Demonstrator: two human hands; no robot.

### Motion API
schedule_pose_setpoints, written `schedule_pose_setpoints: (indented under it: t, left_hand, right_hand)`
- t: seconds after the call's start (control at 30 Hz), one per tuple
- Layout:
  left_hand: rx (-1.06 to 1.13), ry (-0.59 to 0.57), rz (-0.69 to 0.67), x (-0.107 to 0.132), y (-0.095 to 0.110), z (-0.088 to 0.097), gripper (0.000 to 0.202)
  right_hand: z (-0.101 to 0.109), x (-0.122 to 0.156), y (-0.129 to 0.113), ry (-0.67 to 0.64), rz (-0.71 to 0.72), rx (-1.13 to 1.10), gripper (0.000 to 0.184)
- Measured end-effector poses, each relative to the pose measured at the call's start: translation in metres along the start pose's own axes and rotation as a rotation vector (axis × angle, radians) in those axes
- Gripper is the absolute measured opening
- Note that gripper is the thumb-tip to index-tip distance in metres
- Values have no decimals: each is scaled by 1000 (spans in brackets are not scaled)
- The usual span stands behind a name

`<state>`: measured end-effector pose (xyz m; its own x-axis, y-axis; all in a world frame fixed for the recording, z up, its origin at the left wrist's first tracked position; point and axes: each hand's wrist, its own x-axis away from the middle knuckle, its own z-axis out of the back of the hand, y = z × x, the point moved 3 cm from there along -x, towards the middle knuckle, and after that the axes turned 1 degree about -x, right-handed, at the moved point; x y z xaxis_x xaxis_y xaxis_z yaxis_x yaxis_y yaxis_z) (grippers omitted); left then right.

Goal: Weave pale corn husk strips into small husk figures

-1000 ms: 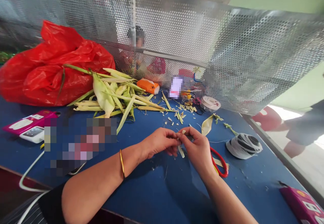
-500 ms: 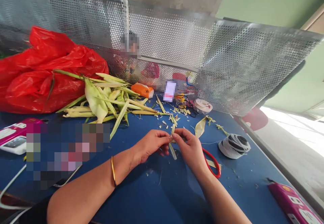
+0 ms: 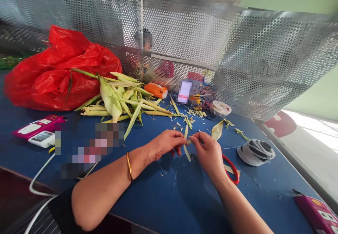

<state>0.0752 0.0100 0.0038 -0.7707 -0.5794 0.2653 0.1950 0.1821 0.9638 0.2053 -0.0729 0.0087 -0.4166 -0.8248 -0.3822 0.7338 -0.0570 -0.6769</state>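
Observation:
Over the blue table [image 3: 163, 205], my left hand [image 3: 167, 144] pinches a narrow strip of pale corn husk [image 3: 187, 153] that stands out above and below its fingertips. My right hand [image 3: 210, 153] is close beside it, thumb and forefinger closed on a thin piece that meets the husk strip crosswise. Both sets of fingertips nearly touch. Under the right wrist lie scissors with a red handle [image 3: 233, 172], partly hidden. A spool of white thread [image 3: 255, 153] is to the right, with a loose thread running toward the right hand.
A heap of corn husks [image 3: 112, 102] lies by a red plastic bag [image 3: 76, 72]. An orange tissue pack [image 3: 155, 90], a tape roll [image 3: 220, 108] and husk scraps [image 3: 196, 112] are farther back. A perforated metal screen [image 3: 182, 26] borders the table. Purple-cased devices [image 3: 39, 126] sit at both sides.
The camera view has shifted, so everything appears farther right. My right hand has drawn slightly away from the left, and the crossing piece now shows between them.

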Motion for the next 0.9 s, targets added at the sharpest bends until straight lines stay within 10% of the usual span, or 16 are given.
schedule_pose_setpoints:
  t: [0.27, 0.5, 0.9]
  left_hand:
    - [244, -13, 40, -2, -1, 5, 28]
    - [233, 26, -16, -2, 0, 7, 23]
    - [328, 80, -17, -5, -5, 4, 29]
  right_hand:
    - [17, -1, 6, 308, -40, 39, 37]
    - [-4, 2, -2, -159, -18, -179, 34]
    - [1, 7, -7, 15, 153, 82, 24]
